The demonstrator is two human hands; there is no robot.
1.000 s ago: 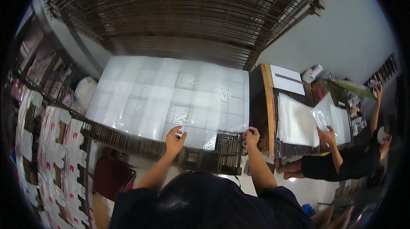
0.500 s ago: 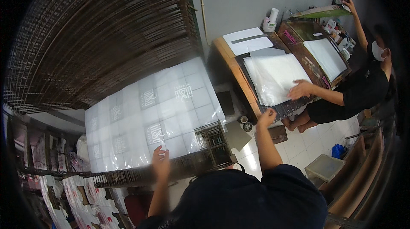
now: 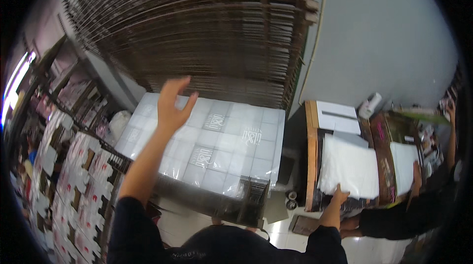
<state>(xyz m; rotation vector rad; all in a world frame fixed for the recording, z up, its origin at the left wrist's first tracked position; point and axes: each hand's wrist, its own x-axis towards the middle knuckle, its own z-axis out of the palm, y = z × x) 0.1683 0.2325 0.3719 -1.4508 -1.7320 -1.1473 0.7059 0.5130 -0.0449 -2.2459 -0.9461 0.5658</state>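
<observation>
My left hand [image 3: 173, 107] is raised over the far left part of the printed clear plastic bags [image 3: 231, 160], its thumb and fingers apart with nothing between them. The bags lie in rows on a wire drying rack shelf [image 3: 197, 200], with white designs on several. Above the shelf, the tilted upper wire shelves [image 3: 197, 27] stand raised. To the right, my right hand [image 3: 340, 194] is at the near edge of a stack of white translucent plastic bags [image 3: 350, 165] on a work table. Its fingers look apart, resting at the stack's edge; I see no bag lifted in them.
Beyond the stack, a co-worker's hand [image 3: 417, 175] is at a second pile of sheets [image 3: 404, 160]. A white sheet with a grey strip [image 3: 340, 123] lies at the table's far end. Stacked white packages [image 3: 79, 185] stand at the left, cups [image 3: 291, 200] on the floor.
My left hand has risen from the near edge of the rack to above its far side. My right hand has moved onto the stack's near edge. The view has turned left; the co-worker's hand has left the stack.
</observation>
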